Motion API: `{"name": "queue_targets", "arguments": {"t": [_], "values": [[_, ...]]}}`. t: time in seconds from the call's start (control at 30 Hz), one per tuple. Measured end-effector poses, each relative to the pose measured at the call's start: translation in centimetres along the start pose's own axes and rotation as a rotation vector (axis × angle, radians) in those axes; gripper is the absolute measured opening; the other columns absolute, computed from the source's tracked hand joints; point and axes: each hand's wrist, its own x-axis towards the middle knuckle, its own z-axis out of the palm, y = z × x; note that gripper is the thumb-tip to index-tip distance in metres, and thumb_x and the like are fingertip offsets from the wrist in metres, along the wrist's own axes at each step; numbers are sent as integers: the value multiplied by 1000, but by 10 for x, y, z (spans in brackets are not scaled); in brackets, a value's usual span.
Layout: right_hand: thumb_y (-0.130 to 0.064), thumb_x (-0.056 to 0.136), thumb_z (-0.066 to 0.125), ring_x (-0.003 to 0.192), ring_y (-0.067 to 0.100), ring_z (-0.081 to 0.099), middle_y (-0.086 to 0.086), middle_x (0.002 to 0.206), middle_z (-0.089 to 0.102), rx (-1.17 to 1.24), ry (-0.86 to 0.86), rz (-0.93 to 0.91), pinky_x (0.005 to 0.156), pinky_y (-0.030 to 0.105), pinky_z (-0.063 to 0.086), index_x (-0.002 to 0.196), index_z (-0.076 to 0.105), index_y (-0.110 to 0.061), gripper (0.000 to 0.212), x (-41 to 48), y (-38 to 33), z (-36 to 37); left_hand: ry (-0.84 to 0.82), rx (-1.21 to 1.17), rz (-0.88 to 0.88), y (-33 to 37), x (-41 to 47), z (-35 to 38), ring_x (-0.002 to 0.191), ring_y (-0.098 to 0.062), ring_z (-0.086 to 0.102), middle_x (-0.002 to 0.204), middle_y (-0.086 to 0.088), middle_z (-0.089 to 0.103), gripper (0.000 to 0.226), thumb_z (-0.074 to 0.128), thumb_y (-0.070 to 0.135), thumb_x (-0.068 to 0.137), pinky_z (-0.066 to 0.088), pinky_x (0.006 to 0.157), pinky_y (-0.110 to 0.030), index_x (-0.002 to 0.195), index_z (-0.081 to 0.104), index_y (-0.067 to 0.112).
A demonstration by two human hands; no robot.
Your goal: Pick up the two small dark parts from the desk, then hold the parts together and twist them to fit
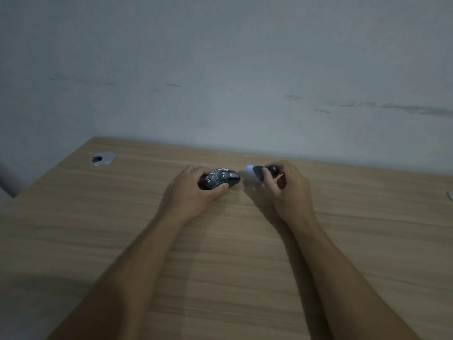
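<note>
Two bare forearms and hands, nothing worn.
Left hand (193,192) and right hand (289,190) both uncovered: no gloves, rings, watch or wristbands visible. Both forearms bare the whole way to the bottom frame edge, no sleeve or cuff in shot. Forearms long and slim, wrists narrow, knuckles and finger joints plainly visible. Nails short where they can be seen. Dim light and slight blur, so finer surface marks can't be made out. Rest of the body out of view.
</note>
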Motion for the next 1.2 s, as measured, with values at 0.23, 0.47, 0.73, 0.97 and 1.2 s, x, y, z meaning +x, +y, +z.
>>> {"name": "queue_targets", "arguments": {"t": [0.23,0.47,0.73,0.97,1.2], "values": [[-30,110,66,85,-1,65,-6,97,72,103,16,-21,73,6,41,110,71,-21,11,-2,-9,-1,17,-45,-20,1,-3,-5,100,2,68,111,28,69,48,78,74,75,59,95,-39,118,71,53],[-28,111,62,88,5,65,-4,103,70,112,-90,-159,80,11,44,117,68,-17,13,-4,-15,13,26,-46,2,-1,4,-2,98,2,67,114,26,67,50,82,71,75,58,90,-33,120,73,49],[-30,111,62,87,15,63,0,104,69,62,-22,-60,77,12,44,115,69,-17,15,2,-6,13,52,-73,-11,1,6,-1,92,7,63,108,29,66,50,82,71,73,45,78,-22,119,74,50],[-32,108,67,82,9,63,-5,98,72,48,-48,-88,75,8,41,111,72,-21,13,-2,-6,14,41,-114,10,1,5,1,89,14,62,109,21,69,42,89,58,79,41,74,-9,117,79,44],[-33,109,68,74,-2,64,-13,87,72,173,-35,-58,69,13,46,109,74,-20,14,-10,-19,7,56,-118,-3,1,5,1,91,6,64,103,27,67,45,88,61,76,48,81,-26,117,78,47]]}}
